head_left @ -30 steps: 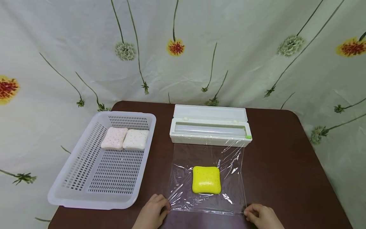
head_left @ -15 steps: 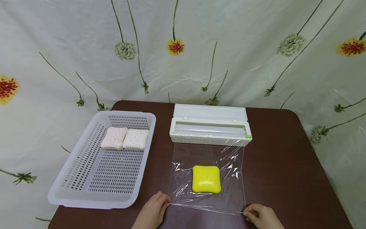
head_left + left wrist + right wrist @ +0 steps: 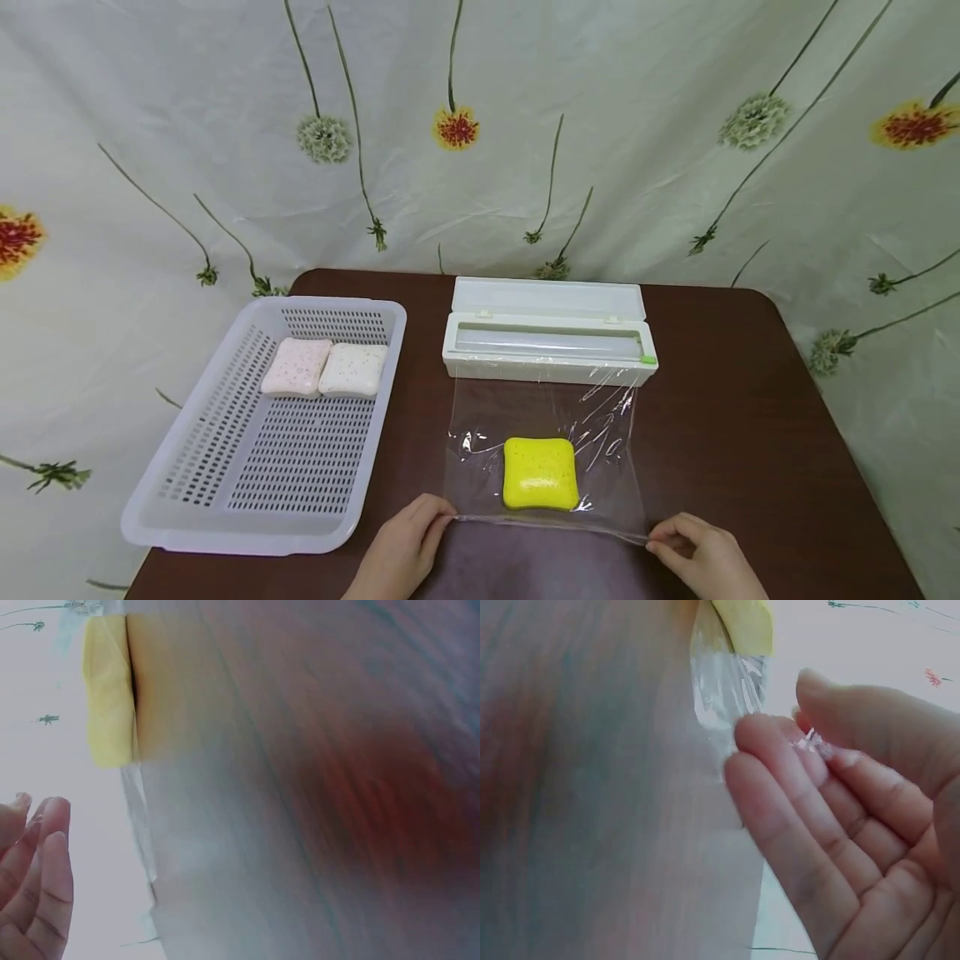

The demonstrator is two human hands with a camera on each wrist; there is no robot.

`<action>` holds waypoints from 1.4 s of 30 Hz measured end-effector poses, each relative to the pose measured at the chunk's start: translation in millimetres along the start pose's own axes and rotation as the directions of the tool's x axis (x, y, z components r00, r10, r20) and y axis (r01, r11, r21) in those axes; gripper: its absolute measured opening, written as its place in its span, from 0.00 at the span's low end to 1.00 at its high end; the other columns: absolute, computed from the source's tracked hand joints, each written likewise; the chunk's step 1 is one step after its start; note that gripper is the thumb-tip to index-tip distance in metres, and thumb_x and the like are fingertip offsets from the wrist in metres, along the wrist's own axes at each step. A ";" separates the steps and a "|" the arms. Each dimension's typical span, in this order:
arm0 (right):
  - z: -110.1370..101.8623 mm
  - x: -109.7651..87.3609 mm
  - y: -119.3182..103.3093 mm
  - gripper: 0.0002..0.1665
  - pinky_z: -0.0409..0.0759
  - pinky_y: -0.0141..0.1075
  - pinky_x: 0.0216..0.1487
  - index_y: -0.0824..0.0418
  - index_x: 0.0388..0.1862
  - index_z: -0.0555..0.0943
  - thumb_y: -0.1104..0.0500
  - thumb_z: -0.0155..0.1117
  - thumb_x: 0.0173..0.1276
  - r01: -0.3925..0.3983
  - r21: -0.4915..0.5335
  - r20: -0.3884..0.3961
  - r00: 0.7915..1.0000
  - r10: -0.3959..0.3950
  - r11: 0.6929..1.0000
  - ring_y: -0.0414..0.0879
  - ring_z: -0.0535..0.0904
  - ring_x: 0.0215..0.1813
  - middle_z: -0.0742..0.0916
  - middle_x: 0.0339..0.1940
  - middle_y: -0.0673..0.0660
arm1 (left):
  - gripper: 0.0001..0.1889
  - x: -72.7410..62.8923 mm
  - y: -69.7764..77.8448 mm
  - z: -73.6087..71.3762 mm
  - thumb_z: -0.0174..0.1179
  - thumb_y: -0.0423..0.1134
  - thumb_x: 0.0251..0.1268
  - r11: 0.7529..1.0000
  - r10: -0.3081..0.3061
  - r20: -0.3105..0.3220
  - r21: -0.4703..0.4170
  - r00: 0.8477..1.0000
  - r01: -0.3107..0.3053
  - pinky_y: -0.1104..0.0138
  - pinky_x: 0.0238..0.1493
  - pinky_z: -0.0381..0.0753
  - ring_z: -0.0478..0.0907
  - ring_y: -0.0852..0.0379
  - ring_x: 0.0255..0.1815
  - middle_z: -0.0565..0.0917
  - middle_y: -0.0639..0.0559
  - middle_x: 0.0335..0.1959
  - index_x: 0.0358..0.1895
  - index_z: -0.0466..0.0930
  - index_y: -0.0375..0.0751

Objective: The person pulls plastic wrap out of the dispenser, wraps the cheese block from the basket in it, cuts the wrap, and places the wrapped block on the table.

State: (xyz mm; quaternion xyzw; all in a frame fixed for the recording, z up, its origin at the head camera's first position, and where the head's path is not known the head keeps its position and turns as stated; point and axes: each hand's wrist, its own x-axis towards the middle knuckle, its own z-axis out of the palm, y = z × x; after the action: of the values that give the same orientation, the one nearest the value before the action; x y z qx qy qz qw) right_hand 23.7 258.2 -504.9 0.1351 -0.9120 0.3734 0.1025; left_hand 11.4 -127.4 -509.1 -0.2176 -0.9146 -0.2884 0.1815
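A yellow bar of soap [image 3: 540,473] sits on a sheet of clear plastic wrap [image 3: 510,408] that runs out from a white wrap dispenser [image 3: 551,371]. My left hand [image 3: 401,546] pinches the near left corner of the wrap, and my right hand [image 3: 705,554] pinches the near right corner. Between them the wrap's near edge stretches just in front of the soap. In the right wrist view, a crumpled bit of wrap [image 3: 810,742] shows between thumb and fingers. The left wrist view has the soap [image 3: 109,690] side-on, with the left fingertips close together.
On the left stands a white perforated basket [image 3: 367,475] holding a pinkish soap bar [image 3: 297,367] and a white speckled soap bar [image 3: 354,369]. The dispenser's lid [image 3: 547,297] is raised at the back. Behind the brown table [image 3: 750,417] hangs a flowered curtain [image 3: 652,125].
Both hands keep their pinch on the wrap and have moved slightly up and away from me. The wrap's near edge has lifted and come closer to the yellow soap.
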 end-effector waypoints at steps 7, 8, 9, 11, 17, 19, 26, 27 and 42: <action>0.6 17.9 -8.2 0.20 0.73 0.20 0.29 0.42 0.25 0.81 0.67 0.79 0.47 -0.095 -0.082 -0.075 0.993 0.089 0.992 0.24 0.75 0.27 0.81 0.25 0.33 | 0.16 9.5 4.3 8.1 0.73 0.24 0.48 0.996 -0.079 -0.103 -0.042 0.992 0.075 0.85 0.30 0.71 0.72 0.77 0.28 0.79 0.63 0.28 0.35 0.80 0.48; 0.9 20.9 -8.3 0.20 0.74 0.22 0.28 0.42 0.25 0.81 0.66 0.79 0.47 -0.113 -0.095 -0.075 0.992 0.106 0.989 0.24 0.74 0.27 0.81 0.25 0.33 | 0.16 11.2 4.9 9.5 0.73 0.25 0.49 0.995 -0.099 -0.114 -0.042 0.989 0.095 0.85 0.30 0.70 0.72 0.77 0.28 0.78 0.64 0.28 0.35 0.80 0.48; 1.4 24.3 -8.0 0.20 0.74 0.23 0.28 0.41 0.24 0.81 0.66 0.79 0.48 -0.126 -0.108 -0.078 0.990 0.118 0.986 0.24 0.73 0.27 0.81 0.26 0.33 | 0.16 13.2 5.6 10.8 0.72 0.25 0.49 0.992 -0.122 -0.122 -0.042 0.985 0.118 0.85 0.29 0.70 0.71 0.78 0.28 0.79 0.64 0.28 0.34 0.80 0.49; 2.7 31.3 -6.5 0.19 0.75 0.25 0.28 0.42 0.24 0.81 0.65 0.79 0.49 -0.139 -0.134 -0.082 0.988 0.129 0.981 0.24 0.72 0.27 0.81 0.26 0.34 | 0.14 17.0 6.3 13.5 0.71 0.26 0.52 0.985 -0.172 -0.133 -0.040 0.976 0.168 0.85 0.27 0.68 0.70 0.77 0.26 0.79 0.65 0.28 0.34 0.79 0.50; 8.2 50.1 0.8 0.15 0.75 0.27 0.28 0.48 0.23 0.81 0.66 0.79 0.48 -0.083 -0.194 -0.097 0.993 0.065 0.977 0.26 0.71 0.27 0.82 0.25 0.39 | 0.10 29.6 5.4 22.3 0.69 0.29 0.57 0.960 -0.281 -0.153 -0.054 0.947 0.276 0.82 0.27 0.71 0.71 0.76 0.26 0.79 0.64 0.27 0.35 0.81 0.48; 9.9 55.3 2.0 0.14 0.74 0.28 0.27 0.49 0.22 0.81 0.65 0.79 0.49 -0.089 -0.202 -0.089 0.993 0.072 0.975 0.26 0.70 0.26 0.82 0.24 0.40 | 0.08 34.0 4.5 25.1 0.69 0.29 0.58 0.951 -0.309 -0.152 -0.067 0.939 0.302 0.80 0.27 0.74 0.73 0.75 0.26 0.80 0.62 0.28 0.35 0.82 0.46; 14.7 72.1 0.4 0.10 0.69 0.30 0.27 0.52 0.23 0.81 0.61 0.75 0.56 -0.225 -0.222 0.069 0.967 0.246 0.949 0.33 0.67 0.25 0.81 0.24 0.44 | 0.07 47.3 1.5 32.2 0.67 0.27 0.58 0.931 -0.363 -0.118 -0.080 0.924 0.356 0.74 0.26 0.78 0.77 0.69 0.26 0.83 0.57 0.27 0.34 0.83 0.43; 15.7 74.4 0.7 0.10 0.69 0.30 0.27 0.53 0.23 0.81 0.60 0.75 0.57 -0.240 -0.224 0.094 0.959 0.266 0.945 0.34 0.67 0.25 0.81 0.23 0.45 | 0.07 49.3 0.4 32.9 0.67 0.27 0.58 0.930 -0.368 -0.113 -0.071 0.923 0.362 0.74 0.26 0.78 0.78 0.68 0.25 0.83 0.57 0.27 0.34 0.83 0.43; 34.1 85.7 2.8 0.18 0.65 0.31 0.24 0.57 0.25 0.70 0.65 0.75 0.55 -0.306 -0.224 0.219 0.910 0.354 0.925 0.40 0.67 0.23 0.74 0.19 0.48 | 0.08 71.3 -0.5 41.6 0.70 0.26 0.51 0.867 -0.495 0.029 -0.045 0.869 0.496 0.71 0.26 0.76 0.78 0.61 0.25 0.78 0.55 0.24 0.27 0.80 0.41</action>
State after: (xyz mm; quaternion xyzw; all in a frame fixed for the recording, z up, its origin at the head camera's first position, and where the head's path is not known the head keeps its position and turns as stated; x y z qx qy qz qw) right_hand -60.9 221.4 -506.0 0.0153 -0.9578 0.2789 -0.0682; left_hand -57.3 -81.6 -508.7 0.0171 -0.9337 -0.3466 0.0883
